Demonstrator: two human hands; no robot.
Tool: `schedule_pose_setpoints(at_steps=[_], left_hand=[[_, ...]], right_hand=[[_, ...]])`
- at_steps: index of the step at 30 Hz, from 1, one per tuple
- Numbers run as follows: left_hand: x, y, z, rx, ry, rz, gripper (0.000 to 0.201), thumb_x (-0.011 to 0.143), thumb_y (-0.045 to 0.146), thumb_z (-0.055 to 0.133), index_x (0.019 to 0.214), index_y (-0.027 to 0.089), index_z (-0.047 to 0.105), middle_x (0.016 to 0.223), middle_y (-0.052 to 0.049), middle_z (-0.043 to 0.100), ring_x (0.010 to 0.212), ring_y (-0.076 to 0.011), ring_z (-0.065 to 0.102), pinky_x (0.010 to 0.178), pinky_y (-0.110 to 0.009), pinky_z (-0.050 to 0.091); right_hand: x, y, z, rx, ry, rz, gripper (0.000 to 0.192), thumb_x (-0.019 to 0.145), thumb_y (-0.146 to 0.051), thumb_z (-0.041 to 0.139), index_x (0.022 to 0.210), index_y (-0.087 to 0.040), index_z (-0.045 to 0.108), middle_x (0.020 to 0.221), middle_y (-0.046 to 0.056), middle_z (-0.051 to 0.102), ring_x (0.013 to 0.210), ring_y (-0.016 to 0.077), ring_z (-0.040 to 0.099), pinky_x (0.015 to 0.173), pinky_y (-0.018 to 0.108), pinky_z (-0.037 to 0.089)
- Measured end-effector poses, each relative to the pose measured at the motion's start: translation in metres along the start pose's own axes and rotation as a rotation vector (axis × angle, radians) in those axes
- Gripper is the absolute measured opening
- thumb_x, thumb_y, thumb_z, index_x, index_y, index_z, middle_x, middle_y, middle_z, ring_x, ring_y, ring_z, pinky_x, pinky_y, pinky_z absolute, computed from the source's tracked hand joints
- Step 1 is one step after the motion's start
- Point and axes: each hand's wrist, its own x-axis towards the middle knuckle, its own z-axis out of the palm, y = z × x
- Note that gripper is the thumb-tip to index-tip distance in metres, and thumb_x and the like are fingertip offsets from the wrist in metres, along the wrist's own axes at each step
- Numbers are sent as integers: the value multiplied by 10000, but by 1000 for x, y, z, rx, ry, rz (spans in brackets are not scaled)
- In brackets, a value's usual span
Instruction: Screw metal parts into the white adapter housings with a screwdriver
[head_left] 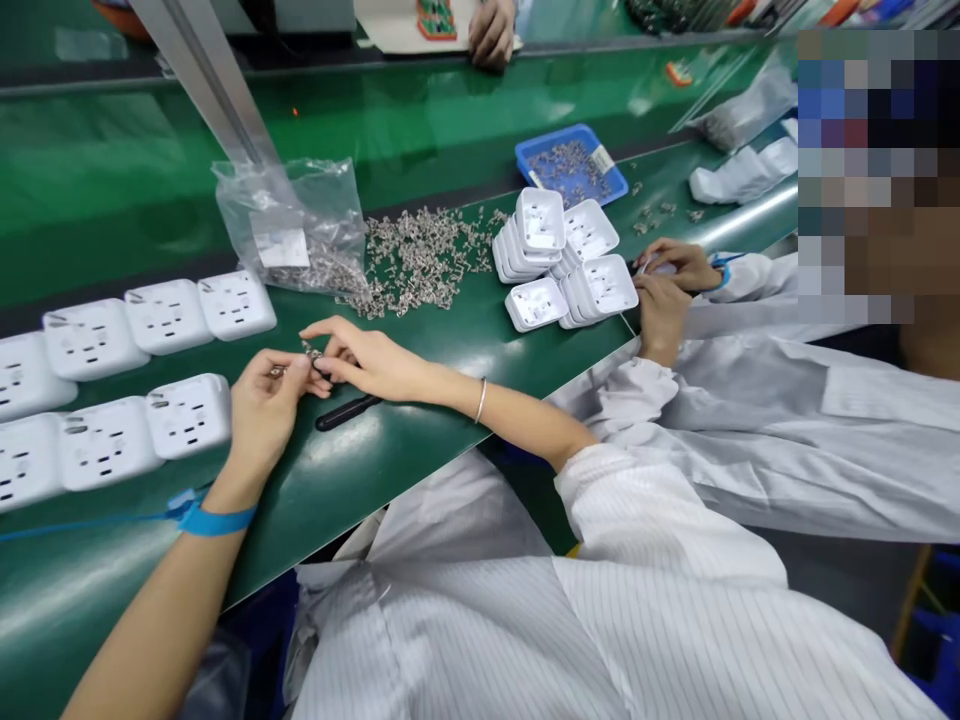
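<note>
1. seven white socket plates [187, 420], some cut off at the edge, lie face up in two rows at the left of the green bench [465, 385].
2. the left hand [262, 405], with a blue wristband [217, 518] on its wrist, is pinched together on small metal pieces [312, 351].
3. beyond it, a clear bag [330, 190] stands part full of metal parts.
4. a black tool [346, 412] lies just to the near side of the hands.
5. the right hand [367, 358] has its fingertips at the same pieces; i cannot tell whether its pinch is clamped on one.
6. farther off, a loose metal pile [420, 255] spreads beside the bag.
7. to the right stand stacked white housings [540, 222], with a blue tray [534, 150] of metal parts behind.
8. at far right, a co-worker's hands [671, 275] are near the stacks.
</note>
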Motion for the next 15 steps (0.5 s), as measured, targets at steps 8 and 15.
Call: schedule_pose_setpoints(at_steps=[8, 15], left_hand=[[-4, 7, 3, 252, -28, 50, 203, 879, 355, 677, 909, 185, 571, 686, 36, 688, 620, -125, 687, 665, -254, 560], [-4, -2, 2, 179, -80, 46, 165, 947, 359, 586, 963, 209, 521, 716, 32, 672, 630, -135, 667, 639, -254, 566]], right_hand=[[-1, 1, 7, 175, 116, 171, 133, 970, -264, 600, 1056, -172, 558, 829, -19, 655, 765, 94, 646, 756, 221, 516], [1, 1, 2, 68, 23, 13, 167, 1017, -329, 520, 1055, -169, 554, 822, -2, 693, 779, 109, 648, 759, 225, 488]])
